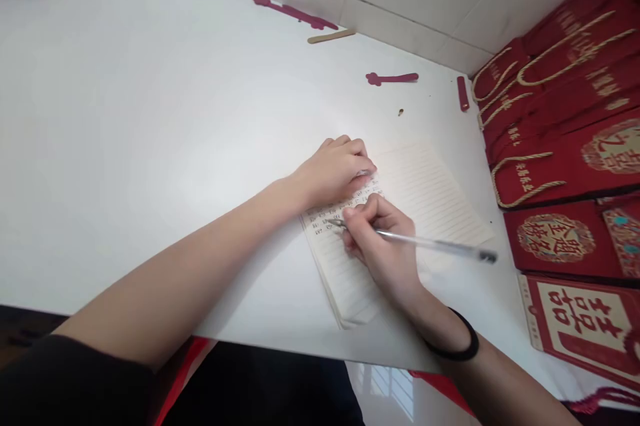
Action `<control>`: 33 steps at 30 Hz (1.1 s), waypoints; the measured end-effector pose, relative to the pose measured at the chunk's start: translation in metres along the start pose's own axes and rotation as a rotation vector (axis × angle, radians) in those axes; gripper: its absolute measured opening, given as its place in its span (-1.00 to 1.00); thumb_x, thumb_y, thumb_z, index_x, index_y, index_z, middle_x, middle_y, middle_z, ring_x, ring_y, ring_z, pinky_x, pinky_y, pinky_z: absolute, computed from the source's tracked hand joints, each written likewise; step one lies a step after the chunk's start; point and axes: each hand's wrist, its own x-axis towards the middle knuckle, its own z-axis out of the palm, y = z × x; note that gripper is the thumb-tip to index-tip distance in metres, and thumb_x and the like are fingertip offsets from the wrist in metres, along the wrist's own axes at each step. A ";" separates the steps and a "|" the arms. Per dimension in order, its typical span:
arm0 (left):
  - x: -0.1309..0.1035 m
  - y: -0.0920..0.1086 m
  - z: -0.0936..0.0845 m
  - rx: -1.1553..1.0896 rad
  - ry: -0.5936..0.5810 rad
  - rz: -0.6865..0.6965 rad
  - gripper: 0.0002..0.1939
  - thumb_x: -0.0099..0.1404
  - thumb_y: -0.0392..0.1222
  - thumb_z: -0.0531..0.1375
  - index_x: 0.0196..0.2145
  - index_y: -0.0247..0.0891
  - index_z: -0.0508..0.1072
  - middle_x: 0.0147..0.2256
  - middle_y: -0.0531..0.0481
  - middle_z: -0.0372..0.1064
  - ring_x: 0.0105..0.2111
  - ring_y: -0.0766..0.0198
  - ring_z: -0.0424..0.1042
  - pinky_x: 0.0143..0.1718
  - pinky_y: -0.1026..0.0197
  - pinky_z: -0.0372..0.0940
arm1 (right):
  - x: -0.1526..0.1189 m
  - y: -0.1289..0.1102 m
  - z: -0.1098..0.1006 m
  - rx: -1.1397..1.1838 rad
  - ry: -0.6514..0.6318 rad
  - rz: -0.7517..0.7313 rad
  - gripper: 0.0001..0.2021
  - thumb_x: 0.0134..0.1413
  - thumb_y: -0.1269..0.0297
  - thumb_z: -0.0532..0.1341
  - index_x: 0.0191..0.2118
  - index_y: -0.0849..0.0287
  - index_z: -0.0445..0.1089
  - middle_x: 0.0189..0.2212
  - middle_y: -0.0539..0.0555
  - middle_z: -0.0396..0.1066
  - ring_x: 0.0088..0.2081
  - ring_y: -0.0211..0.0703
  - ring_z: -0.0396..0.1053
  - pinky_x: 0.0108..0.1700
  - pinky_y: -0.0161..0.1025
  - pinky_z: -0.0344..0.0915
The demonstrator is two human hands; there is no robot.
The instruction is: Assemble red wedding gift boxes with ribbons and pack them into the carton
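Note:
A notebook (350,279) with ruled pages lies open on the white table, and rows of small handwritten characters fill the upper part of its left page. My right hand (383,239), with a black band on the wrist, grips a clear pen (430,241). The pen's tip touches the page by the lowest written rows, and its dark end points right. Across the top of that same page rests my left hand (337,169), its fingers curled. A small shiny bit shows between its thumb and forefinger; I cannot make out what it is.
Red gift bags (540,139) with rope handles stand along the right side. Near the wall lie dark-red strips (273,5), a tan stick (331,36) and another dark-red piece (393,79). A small red object (463,94) lies by the bags.

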 end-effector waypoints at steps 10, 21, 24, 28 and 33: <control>0.004 -0.001 0.003 -0.039 0.006 0.027 -0.80 0.28 -0.22 0.05 -0.34 -0.19 0.49 -0.24 -0.06 0.33 -0.14 0.10 0.27 -0.11 -0.02 0.15 | -0.003 0.007 0.003 -0.225 -0.033 -0.175 -0.63 0.05 0.39 0.12 -0.63 0.14 -0.10 -0.69 -0.13 -0.10 -0.64 -0.39 -0.13 -0.61 -0.35 -0.11; 0.004 0.000 0.004 -0.080 0.006 0.013 -0.81 0.29 -0.21 0.06 -0.35 -0.19 0.47 -0.24 -0.05 0.32 -0.11 0.06 0.26 -0.08 -0.05 0.13 | -0.003 0.006 0.004 -0.420 -0.010 -0.186 -0.65 0.01 0.42 0.11 -0.64 0.15 -0.10 -0.71 -0.13 -0.09 -0.64 -0.39 -0.12 -0.61 -0.35 -0.11; 0.004 0.000 0.004 -0.064 0.000 0.010 -0.80 0.29 -0.20 0.04 -0.35 -0.18 0.47 -0.24 -0.05 0.32 -0.11 0.07 0.26 -0.09 -0.06 0.15 | -0.003 0.006 0.004 -0.427 -0.020 -0.196 -0.66 -0.01 0.43 0.11 -0.63 0.15 -0.10 -0.70 -0.13 -0.10 -0.64 -0.38 -0.11 -0.61 -0.36 -0.09; 0.004 0.000 0.004 -0.060 -0.002 0.010 -0.79 0.30 -0.19 0.03 -0.33 -0.17 0.47 -0.22 -0.04 0.33 -0.08 0.06 0.25 -0.07 -0.06 0.14 | -0.004 0.005 0.003 -0.427 -0.018 -0.185 -0.66 -0.02 0.43 0.11 -0.63 0.14 -0.11 -0.69 -0.12 -0.12 -0.64 -0.38 -0.12 -0.63 -0.37 -0.09; 0.005 0.001 0.003 -0.038 -0.010 0.003 -0.82 0.28 -0.25 0.05 -0.34 -0.18 0.47 -0.24 -0.03 0.33 -0.12 0.09 0.26 -0.11 -0.04 0.16 | -0.004 0.005 0.004 -0.411 0.019 -0.179 -0.64 0.00 0.43 0.10 -0.64 0.14 -0.14 -0.70 -0.12 -0.13 -0.64 -0.38 -0.15 -0.64 -0.37 -0.10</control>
